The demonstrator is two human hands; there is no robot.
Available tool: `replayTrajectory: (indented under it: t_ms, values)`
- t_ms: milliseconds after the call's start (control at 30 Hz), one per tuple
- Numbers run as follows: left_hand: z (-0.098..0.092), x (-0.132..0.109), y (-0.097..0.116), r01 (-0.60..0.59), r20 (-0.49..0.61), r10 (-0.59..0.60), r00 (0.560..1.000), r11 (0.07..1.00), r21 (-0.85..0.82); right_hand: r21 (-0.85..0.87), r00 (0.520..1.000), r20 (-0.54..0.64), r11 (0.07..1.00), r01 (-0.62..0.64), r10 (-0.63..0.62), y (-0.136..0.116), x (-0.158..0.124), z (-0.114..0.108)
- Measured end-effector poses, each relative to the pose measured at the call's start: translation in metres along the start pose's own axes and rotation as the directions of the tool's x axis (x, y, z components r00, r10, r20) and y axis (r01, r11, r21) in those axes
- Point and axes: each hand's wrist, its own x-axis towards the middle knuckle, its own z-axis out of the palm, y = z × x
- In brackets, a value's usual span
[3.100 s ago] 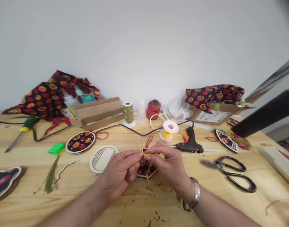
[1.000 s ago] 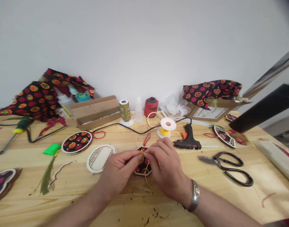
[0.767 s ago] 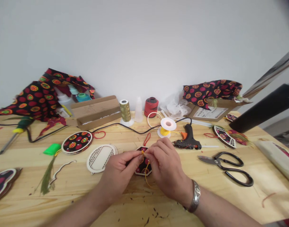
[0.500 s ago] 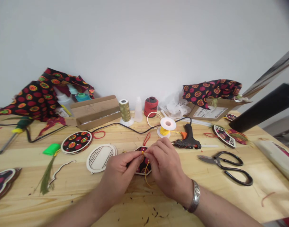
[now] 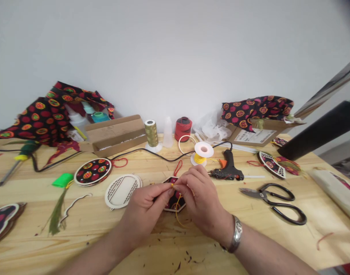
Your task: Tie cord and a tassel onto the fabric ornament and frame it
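Observation:
Both hands meet over a small hexagonal ornament (image 5: 175, 200) covered in black and red patterned fabric, lying on the wooden table (image 5: 175, 236). My left hand (image 5: 145, 214) pinches a thin yellow cord (image 5: 177, 208) at its fingertips. My right hand (image 5: 199, 202), with a silver bracelet on the wrist, pinches the same cord right beside them. The cord hangs in a loop below the ornament. A red cord loop (image 5: 178, 167) sticks out from the ornament's far end.
Black scissors (image 5: 278, 206) and a glue gun (image 5: 228, 170) lie to the right. A yellow cord spool (image 5: 203, 154), thread cones (image 5: 151, 134), a cardboard box (image 5: 114, 135), patterned fabric (image 5: 43, 114), a round fabric ornament (image 5: 92, 172) and a white lattice piece (image 5: 122, 186) surround the hands.
Three seconds ago the hands held the yellow cord a little higher above the ornament; now they pinch it lower and closer together. Over the last second they have barely moved.

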Motion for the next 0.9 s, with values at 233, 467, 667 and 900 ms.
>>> replayTrajectory:
  t_ms: [233,467,667,900]
  values:
    - [-0.0009,0.0001,0.0007,0.024,0.014,-0.023,1.000,0.999,-0.045,0.193,0.992,-0.017,0.974,-0.119,0.124,0.0058,0.0027,-0.0001]
    - [-0.0024,0.0001,0.0002,0.069,0.025,-0.067,0.997,0.993,-0.094,0.268,0.997,0.007,0.961,-0.072,0.072,0.0060,0.0048,-0.0012]
    - [-0.0023,0.0006,0.0017,0.102,0.035,-0.098,0.995,0.987,-0.124,0.272,0.997,0.008,0.959,-0.080,0.081,0.0066,0.0035,-0.0011]
    - [-0.0026,0.0024,0.0057,0.159,0.043,-0.154,0.987,0.969,-0.189,0.279,0.995,0.015,0.955,-0.096,0.095,0.0071,0.0055,-0.0006]
